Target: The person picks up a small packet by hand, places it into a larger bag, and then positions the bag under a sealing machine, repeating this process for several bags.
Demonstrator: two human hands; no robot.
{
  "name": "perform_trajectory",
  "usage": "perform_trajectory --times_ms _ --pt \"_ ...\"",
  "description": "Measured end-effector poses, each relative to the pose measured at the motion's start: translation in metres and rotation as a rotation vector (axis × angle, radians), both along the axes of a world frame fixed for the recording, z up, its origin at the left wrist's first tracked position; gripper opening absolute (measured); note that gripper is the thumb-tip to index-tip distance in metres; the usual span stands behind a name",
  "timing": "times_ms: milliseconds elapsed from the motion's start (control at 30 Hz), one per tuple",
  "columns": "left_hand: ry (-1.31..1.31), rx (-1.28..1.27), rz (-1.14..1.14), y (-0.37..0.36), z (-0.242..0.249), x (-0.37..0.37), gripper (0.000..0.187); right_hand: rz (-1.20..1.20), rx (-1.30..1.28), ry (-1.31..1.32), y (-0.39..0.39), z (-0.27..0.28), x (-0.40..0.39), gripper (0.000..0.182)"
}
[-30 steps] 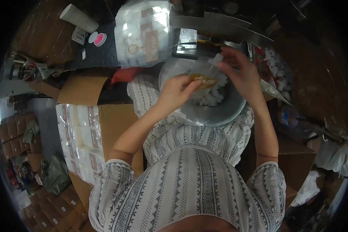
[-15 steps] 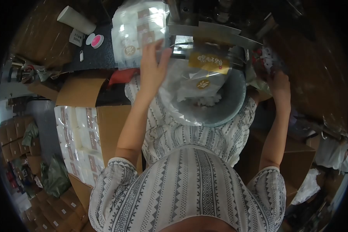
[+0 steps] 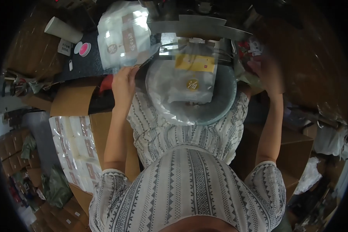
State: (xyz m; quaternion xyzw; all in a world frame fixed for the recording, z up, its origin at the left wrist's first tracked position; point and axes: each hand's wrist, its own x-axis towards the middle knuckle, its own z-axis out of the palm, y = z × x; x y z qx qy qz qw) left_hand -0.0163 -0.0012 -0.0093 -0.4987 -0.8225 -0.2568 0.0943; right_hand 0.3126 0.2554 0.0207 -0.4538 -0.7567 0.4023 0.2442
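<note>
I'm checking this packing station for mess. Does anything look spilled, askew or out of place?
Nothing stands out. A clear bag with a yellow label lies across the round basin, under the metal bar. The left hand rests at the edge of the stack of bags. The right hand is blurred.

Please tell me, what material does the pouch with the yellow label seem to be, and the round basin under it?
The pouch looks like clear glossy plastic film: it shines, and pale contents show through. The basin looks like grey-blue moulded plastic with a smooth, dull rim; metal cannot be excluded.
</note>
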Motion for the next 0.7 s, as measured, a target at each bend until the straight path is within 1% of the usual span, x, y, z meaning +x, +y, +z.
perform_trajectory --times_ms 33,67,100,133,200,233,300,333,367,400,433,467,500,533,567,600,667,700 --pt "-0.139 0.030 0.002 -0.002 0.007 0.005 0.011 0.013 -0.002 0.003 -0.010 0.011 -0.008 0.027" --pt "-0.136 0.025 0.016 -0.002 0.015 0.015 0.011 0.047 -0.021 0.077 -0.024 0.025 -0.017 0.026" --pt "-0.137 0.106 -0.061 0.000 0.022 0.030 0.009 0.078 -0.048 0.150 -0.040 0.035 -0.030 0.026" --pt "-0.138 0.185 -0.141 0.003 0.028 0.044 0.007 0.084 -0.063 0.153 -0.054 0.039 -0.045 0.026" --pt "-0.144 0.179 -0.158 0.007 0.035 0.059 0.008 0.374 0.263 0.173 -0.075 0.046 -0.073 0.021" --pt "-0.156 0.158 -0.167 0.009 0.038 0.064 0.009 0.378 0.266 0.178 -0.078 0.047 -0.080 0.021" --pt "-0.168 0.134 -0.178 0.010 0.039 0.070 0.011 0.518 0.535 0.161 -0.081 0.046 -0.088 0.022" --pt "-0.190 0.094 -0.236 0.010 0.039 0.071 0.011 0.516 0.533 0.163 -0.082 0.045 -0.088 0.022" --pt "-0.212 0.055 -0.297 0.011 0.038 0.072 0.011 0.582 0.387 0.172 -0.083 0.045 -0.087 0.023" --pt "-0.211 0.055 -0.300 0.013 0.033 0.073 0.011 0.645 0.241 0.181 -0.083 0.044 -0.087 0.023" --pt "-0.307 0.004 -0.371 0.015 0.025 0.075 0.009 0.644 0.241 0.181 -0.082 0.042 -0.086 0.023" --pt "-0.404 -0.047 -0.442 0.019 0.020 0.076 0.009 0.577 0.131 0.167 -0.081 0.036 -0.085 0.024" --pt "-0.406 -0.047 -0.442 0.025 0.019 0.080 0.009 0.510 0.021 0.152 -0.078 0.031 -0.083 0.025" --pt "-0.721 -0.128 -0.390 0.034 0.018 0.086 0.013 0.511 0.022 0.149 -0.074 0.026 -0.082 0.025" --pt "-1.033 -0.208 -0.331 0.043 0.017 0.088 0.017 0.375 0.089 0.154 -0.068 0.022 -0.080 0.026" --pt "-1.032 -0.203 -0.333 0.052 0.016 0.086 0.017 0.237 0.156 0.160 -0.063 0.020 -0.077 0.026" --pt "-1.441 -0.164 -0.248 0.071 0.014 0.078 0.028 0.225 0.164 0.140 -0.056 0.022 -0.066 0.028" --pt "-1.441 -0.164 -0.250 0.081 0.010 0.074 0.028 0.214 0.166 0.118 -0.054 0.024 -0.059 0.029"
